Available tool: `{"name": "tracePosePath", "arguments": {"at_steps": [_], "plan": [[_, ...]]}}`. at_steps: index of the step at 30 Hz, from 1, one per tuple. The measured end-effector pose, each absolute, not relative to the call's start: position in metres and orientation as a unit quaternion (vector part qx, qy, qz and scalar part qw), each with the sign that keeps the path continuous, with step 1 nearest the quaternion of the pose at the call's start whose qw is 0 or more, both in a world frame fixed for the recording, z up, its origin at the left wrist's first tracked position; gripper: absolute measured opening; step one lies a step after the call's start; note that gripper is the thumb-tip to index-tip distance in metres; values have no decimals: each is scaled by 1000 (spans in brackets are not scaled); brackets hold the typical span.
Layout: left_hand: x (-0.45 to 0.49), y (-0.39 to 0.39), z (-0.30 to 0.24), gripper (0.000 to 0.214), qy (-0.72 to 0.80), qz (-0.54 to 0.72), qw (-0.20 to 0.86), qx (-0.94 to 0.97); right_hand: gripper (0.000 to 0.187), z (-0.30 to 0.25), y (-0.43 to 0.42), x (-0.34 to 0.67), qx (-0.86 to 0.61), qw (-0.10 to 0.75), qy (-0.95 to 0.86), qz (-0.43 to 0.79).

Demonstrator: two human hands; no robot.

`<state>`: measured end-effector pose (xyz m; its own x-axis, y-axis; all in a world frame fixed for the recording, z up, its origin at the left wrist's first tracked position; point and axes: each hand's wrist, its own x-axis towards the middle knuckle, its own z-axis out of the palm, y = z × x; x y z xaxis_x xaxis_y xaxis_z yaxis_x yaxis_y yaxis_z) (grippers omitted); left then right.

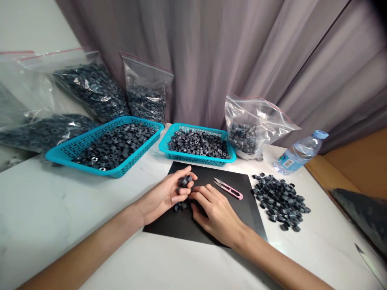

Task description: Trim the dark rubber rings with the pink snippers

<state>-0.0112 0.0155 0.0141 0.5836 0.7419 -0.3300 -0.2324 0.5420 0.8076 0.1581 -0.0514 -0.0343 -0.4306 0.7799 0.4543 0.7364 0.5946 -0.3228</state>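
Observation:
My left hand (169, 189) is curled round several small dark grey plastic rings (184, 182), held over a black mat (238, 219). Just below its fingers, a few more loose rings (179, 207) lie on the mat. My right hand (216, 213) rests low beside them with its fingers bent and drawn together. Whatever those fingertips grip, if anything, is hidden behind the hand. Pink-handled thread snips (229, 188) lie on the mat beyond my right hand.
Two blue baskets (121, 171) (196, 159) full of rings stand behind the mat. Bags of rings (90, 88) (146, 96) (243, 135) line the back. At right are a heap of rings (281, 201) and a tilted water bottle (300, 153).

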Motion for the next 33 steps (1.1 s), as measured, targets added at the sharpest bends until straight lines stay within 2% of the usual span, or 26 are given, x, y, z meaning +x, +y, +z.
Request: {"name": "tracePosePath", "arguments": {"at_steps": [6, 12, 18, 26, 33], "plan": [[-11, 12, 17, 25, 349, 322, 772, 423, 18, -35, -52, 158, -441, 311, -841, 44], [-12, 13, 13, 32, 340, 323, 791, 393, 18, -33, -53, 161, -472, 347, -809, 54], [-10, 12, 12, 38, 319, 295, 832, 346, 16, -36, -53, 164, -497, 329, -800, 64], [-9, 7, 16, 38, 335, 274, 815, 386, 17, -37, -44, 170, -502, 382, -747, 210], [-9, 4, 17, 40, 324, 251, 821, 397, 16, -36, -44, 170, -504, 390, -736, 230]]}}
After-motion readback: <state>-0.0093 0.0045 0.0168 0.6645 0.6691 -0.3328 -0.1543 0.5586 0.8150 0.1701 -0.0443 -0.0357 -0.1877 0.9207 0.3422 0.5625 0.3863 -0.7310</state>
